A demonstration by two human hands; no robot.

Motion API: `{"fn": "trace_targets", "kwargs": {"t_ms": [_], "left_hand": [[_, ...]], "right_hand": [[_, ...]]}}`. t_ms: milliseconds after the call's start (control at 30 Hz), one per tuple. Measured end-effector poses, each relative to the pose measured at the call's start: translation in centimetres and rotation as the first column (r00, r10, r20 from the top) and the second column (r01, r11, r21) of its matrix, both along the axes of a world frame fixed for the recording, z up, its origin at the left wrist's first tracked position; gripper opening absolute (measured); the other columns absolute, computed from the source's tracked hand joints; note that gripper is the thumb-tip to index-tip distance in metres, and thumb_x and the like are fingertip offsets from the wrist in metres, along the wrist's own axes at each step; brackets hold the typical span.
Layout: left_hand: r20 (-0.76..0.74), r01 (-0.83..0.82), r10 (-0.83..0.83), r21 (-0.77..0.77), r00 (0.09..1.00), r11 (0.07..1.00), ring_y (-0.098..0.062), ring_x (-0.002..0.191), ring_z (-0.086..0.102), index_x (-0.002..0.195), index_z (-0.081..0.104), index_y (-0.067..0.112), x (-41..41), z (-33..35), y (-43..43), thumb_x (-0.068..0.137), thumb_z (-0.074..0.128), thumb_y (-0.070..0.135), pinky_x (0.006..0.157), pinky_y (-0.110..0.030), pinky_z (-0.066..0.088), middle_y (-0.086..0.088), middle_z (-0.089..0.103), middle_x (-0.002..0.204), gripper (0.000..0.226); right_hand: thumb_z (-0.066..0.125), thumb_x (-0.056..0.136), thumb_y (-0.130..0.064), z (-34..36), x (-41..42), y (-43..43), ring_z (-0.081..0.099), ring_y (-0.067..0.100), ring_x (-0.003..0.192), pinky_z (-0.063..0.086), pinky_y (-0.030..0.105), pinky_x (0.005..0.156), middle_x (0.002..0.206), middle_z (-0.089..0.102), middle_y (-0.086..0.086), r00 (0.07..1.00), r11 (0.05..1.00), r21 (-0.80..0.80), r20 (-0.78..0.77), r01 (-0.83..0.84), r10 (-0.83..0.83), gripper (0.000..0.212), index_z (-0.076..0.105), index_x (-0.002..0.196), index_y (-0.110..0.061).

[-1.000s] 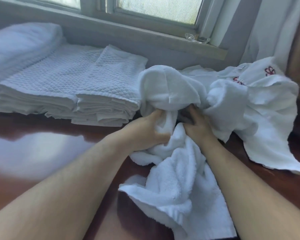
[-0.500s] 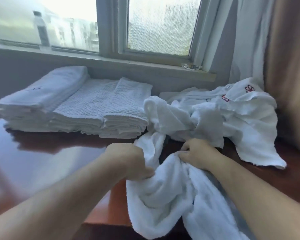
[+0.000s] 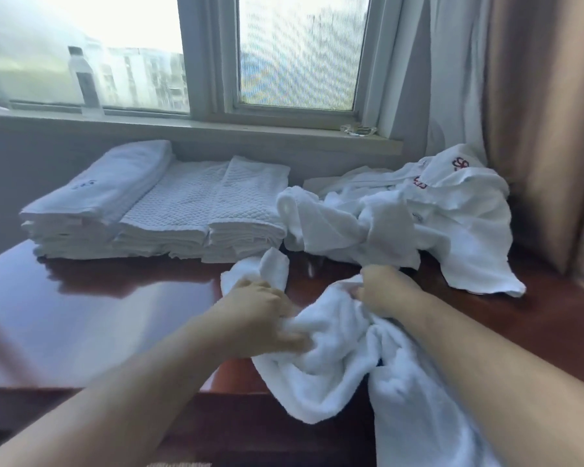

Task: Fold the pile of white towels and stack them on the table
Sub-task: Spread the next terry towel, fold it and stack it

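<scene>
Head cam: both hands, left hand (image 3: 260,308) and right hand (image 3: 385,291), are clutching a bunched towel (image 3: 334,352) over the desk (image 3: 98,315), probably hunting for corners to fold.

We saw a plain white terry towel (image 3: 344,362) in both hands. Beyond the left hand (image 3: 260,315), the folded stack (image 3: 169,214) was white, its top towels quilted in a small diamond weave. Beyond the right hand (image 3: 385,291), the white pile (image 3: 435,217) bore red embroidered emblems. The table (image 3: 98,308) was glossy reddish-brown, the curtain (image 3: 536,129) tan.
</scene>
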State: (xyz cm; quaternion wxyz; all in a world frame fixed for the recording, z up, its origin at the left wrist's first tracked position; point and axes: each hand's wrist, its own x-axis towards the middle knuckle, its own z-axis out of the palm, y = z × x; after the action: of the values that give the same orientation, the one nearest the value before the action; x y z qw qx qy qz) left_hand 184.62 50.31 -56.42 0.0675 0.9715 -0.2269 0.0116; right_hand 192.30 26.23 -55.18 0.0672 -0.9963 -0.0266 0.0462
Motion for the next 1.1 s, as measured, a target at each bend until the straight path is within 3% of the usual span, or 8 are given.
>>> {"fn": "trace_targets", "kwargs": {"t_ms": [67, 300, 400, 533, 767, 900, 1000, 1100], "left_hand": [[0.101, -0.063, 0.065, -0.025, 0.993, 0.998, -0.010, 0.075, 0.052, 0.068, 0.057, 0.022, -0.5, 0.5, -0.8, 0.078, 0.041, 0.072, 0.091, -0.036, 0.035, 0.006, 0.058, 0.069, 0.053], [0.004, -0.117, 0.133, -0.443, 0.991, 0.889, -0.015, 0.072, 0.056, 0.074, 0.061, 0.023, -1.6, 9.5, 1.7, 0.092, 0.065, 0.031, 0.062, -0.022, 0.041, 0.010, 0.062, 0.069, 0.020], [-0.002, -0.138, 0.156, -0.475, 0.988, 0.869, -0.013, 0.073, 0.060, 0.079, 0.065, 0.020, -2.2, 12.5, 2.5, 0.090, 0.070, 0.035, 0.060, -0.020, 0.042, 0.007, 0.067, 0.076, 0.019], [-0.264, -0.213, 0.112, -0.394, 0.958, 0.894, -0.005, 0.085, 0.071, 0.096, 0.072, 0.032, -3.3, 14.9, 3.9, 0.070, 0.076, 0.054, 0.076, -0.027, 0.055, 0.014, 0.075, 0.089, 0.034], [0.279, -0.262, 0.352, -0.312, 0.894, 0.913, -0.028, 0.124, 0.047, 0.146, 0.040, 0.035, -0.5, 9.4, 3.7, 0.084, 0.073, 0.029, 0.098, -0.039, 0.038, -0.002, 0.054, 0.135, 0.071], [0.565, -0.306, 0.379, -0.225, 0.733, 0.925, -0.034, 0.111, 0.049, 0.130, 0.056, 0.019, -0.9, 4.9, 3.6, 0.078, 0.077, 0.019, 0.089, -0.045, 0.042, -0.009, 0.052, 0.123, 0.055], [0.368, -0.306, 0.363, -0.204, 0.856, 0.930, -0.026, 0.095, 0.062, 0.106, 0.057, 0.024, -2.4, 0.7, 2.9, 0.090, 0.065, 0.038, 0.069, -0.035, 0.041, 0.000, 0.061, 0.105, 0.023], [0.100, -0.413, 0.412, -0.007, 0.906, 0.911, -0.021, 0.116, 0.056, 0.133, 0.050, 0.029, -3.2, -3.2, 3.4, 0.094, 0.037, 0.069, 0.087, -0.036, 0.040, 0.002, 0.055, 0.133, 0.058]], "right_hand": [[0.049, 0.100, -0.024, 0.6, -0.2, -0.3, 0.058, 0.025, 0.092, 0.047, 0.035, 0.076, 0.105, 0.063, 0.007, 0.989, 0.991, 0.133, 0.144, 0.002, -0.022, 0.010, 0.053, 0.099, -0.015], [0.060, 0.095, -0.026, 8.4, -1.0, -1.2, 0.053, 0.015, 0.070, 0.038, 0.027, 0.060, 0.073, 0.060, -0.003, 0.925, 0.859, 0.450, 0.373, -0.243, 0.066, 0.022, 0.056, 0.079, -0.012], [0.063, 0.095, -0.030, 10.6, -2.1, -0.9, 0.050, 0.007, 0.064, 0.039, 0.022, 0.057, 0.069, 0.055, -0.007, 0.906, 0.760, 0.556, 0.413, -0.335, 0.097, 0.026, 0.055, 0.077, -0.013], [0.063, 0.097, -0.024, 12.3, -2.9, -0.5, 0.054, 0.006, 0.066, 0.042, 0.027, 0.064, 0.070, 0.059, -0.009, 0.915, 0.643, 0.666, 0.373, -0.378, 0.152, 0.022, 0.060, 0.077, -0.014], [0.058, 0.096, -0.040, 9.6, -1.5, 0.5, 0.057, 0.017, 0.077, 0.041, 0.036, 0.069, 0.078, 0.061, -0.006, 0.885, 0.869, 0.435, 0.466, -0.235, 0.006, 0.025, 0.053, 0.080, -0.021], [0.051, 0.096, -0.041, 7.1, -0.3, 0.9, 0.061, 0.027, 0.089, 0.044, 0.038, 0.072, 0.088, 0.063, 0.000, 0.914, 0.950, 0.294, 0.405, -0.109, -0.020, 0.020, 0.051, 0.092, -0.022], [0.054, 0.093, -0.049, 4.4, -0.1, 2.5, 0.045, 0.033, 0.118, 0.039, 0.045, 0.091, 0.125, 0.049, 0.010, 0.945, 0.987, -0.140, 0.325, 0.079, -0.030, 0.044, 0.044, 0.126, -0.021], [0.059, 0.093, -0.040, 2.0, -1.2, 5.0, 0.046, 0.030, 0.114, 0.041, 0.042, 0.088, 0.119, 0.053, 0.007, 0.886, 0.988, -0.081, 0.439, -0.128, 0.151, 0.032, 0.053, 0.117, -0.019]]}}
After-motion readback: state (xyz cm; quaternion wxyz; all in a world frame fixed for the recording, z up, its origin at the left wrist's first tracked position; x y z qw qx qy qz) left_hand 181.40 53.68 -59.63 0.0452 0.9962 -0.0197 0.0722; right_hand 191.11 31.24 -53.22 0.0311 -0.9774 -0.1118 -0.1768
